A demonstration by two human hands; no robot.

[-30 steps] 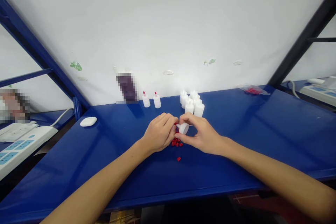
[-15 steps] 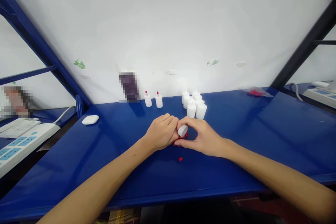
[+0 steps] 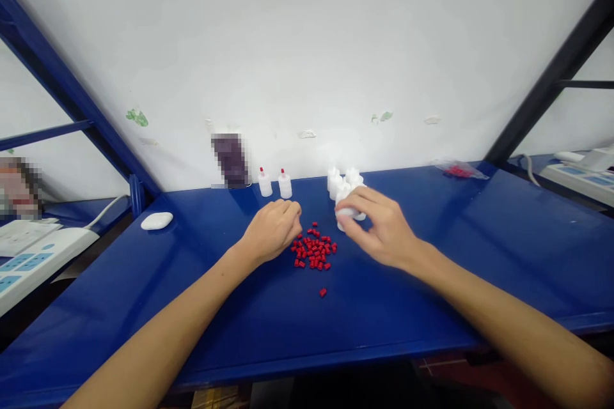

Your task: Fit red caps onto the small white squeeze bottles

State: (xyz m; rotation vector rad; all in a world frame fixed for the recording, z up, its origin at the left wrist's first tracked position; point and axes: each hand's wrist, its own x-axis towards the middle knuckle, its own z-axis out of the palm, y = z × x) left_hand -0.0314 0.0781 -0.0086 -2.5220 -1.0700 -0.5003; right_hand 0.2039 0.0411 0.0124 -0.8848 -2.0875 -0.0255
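Note:
My right hand [image 3: 381, 227] is closed on a white squeeze bottle [image 3: 346, 212], its round base partly showing between thumb and fingers. It is just in front of a cluster of white squeeze bottles [image 3: 334, 182] with pointed tips, some hidden behind the fingers. To the left, my left hand [image 3: 273, 230] is closed with the fingers curled in; anything inside is hidden. A pile of small red caps [image 3: 314, 249] lies between the hands, and one single red cap [image 3: 323, 293] lies nearer the front. Two red-capped bottles [image 3: 284, 186] stand upright near the wall.
A white oval case [image 3: 157, 221] lies at the left on the blue table [image 3: 240, 326]. A clear bag of red caps [image 3: 460, 170] is at the back right. Blue frame posts and power strips [image 3: 45, 255] flank the table, and a white wall runs behind.
My hands have moved apart, uncovering the red caps. My right hand has carried the bottle away from my left hand, towards the bottle cluster. The view has shifted slightly.

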